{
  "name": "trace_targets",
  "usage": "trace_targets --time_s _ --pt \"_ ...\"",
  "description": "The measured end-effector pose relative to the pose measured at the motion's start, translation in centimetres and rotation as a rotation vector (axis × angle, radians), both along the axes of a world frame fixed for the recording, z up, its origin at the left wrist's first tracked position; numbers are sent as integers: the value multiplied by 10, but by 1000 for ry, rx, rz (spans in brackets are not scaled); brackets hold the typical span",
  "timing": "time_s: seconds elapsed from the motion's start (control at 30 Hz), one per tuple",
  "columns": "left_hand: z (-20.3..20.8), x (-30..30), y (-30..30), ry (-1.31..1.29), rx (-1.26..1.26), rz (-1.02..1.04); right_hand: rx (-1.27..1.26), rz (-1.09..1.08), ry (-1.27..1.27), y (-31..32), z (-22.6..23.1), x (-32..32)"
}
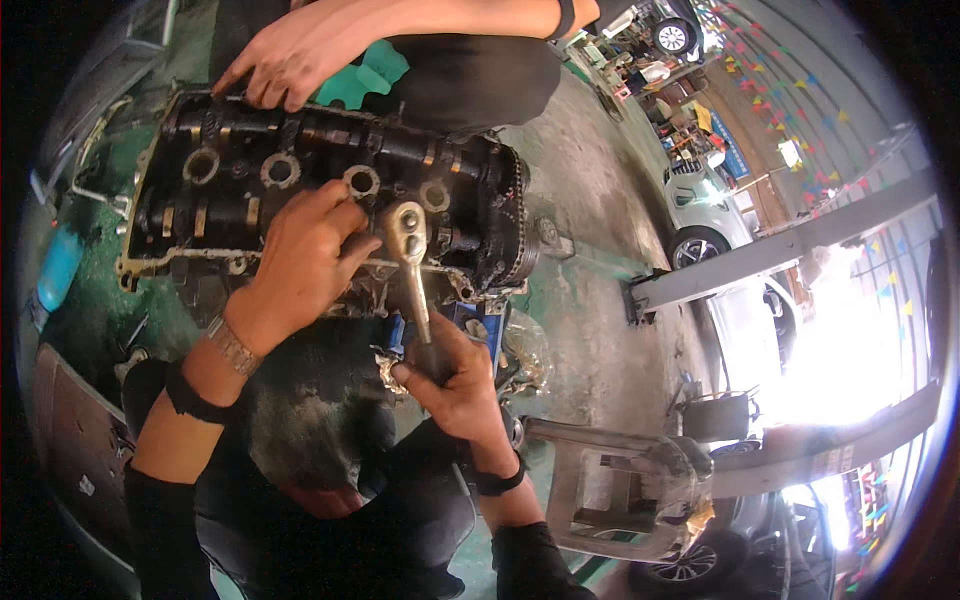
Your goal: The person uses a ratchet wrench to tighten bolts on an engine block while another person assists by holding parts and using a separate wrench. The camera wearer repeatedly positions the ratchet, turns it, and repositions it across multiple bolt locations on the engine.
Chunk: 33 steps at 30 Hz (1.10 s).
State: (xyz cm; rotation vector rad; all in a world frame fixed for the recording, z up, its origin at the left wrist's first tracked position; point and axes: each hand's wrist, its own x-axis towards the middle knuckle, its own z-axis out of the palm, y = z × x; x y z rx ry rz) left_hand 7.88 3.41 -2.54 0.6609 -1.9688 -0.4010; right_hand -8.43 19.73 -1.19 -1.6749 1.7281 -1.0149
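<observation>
A dark, oily engine cylinder head (330, 205) with round plug wells and camshafts lies in front of me, its timing chain (522, 215) at the right end. My right hand (450, 380) is wrapped round the handle of a ratchet wrench (412, 265). The wrench's metal head points away from me, over the near right part of the engine. My left hand (310, 250) is over the engine's near middle, fingers curled, beside a round plug well (361, 181). Whatever those fingers hold, if anything, is hidden.
Across the engine, another person's hand (280, 65) rests on its far left edge, near a teal cloth (365, 75). A blue container (60, 265) stands at left. A grey plastic panel (565, 480) lies at lower right. Lift posts (790, 240) and parked cars (705, 205) are farther right.
</observation>
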Motion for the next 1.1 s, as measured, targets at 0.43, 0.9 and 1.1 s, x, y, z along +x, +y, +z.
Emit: trace_targets --time_s 0.43,0.9,1.1 --pt "2 -4 8 -3 59 14 -49 59 -106 -1 -16 -8" --pt "4 -7 10 36 69 63 -71 78 -101 4 -28 -11" --pt "4 -9 11 34 125 81 -92 120 -114 3 -28 -11"
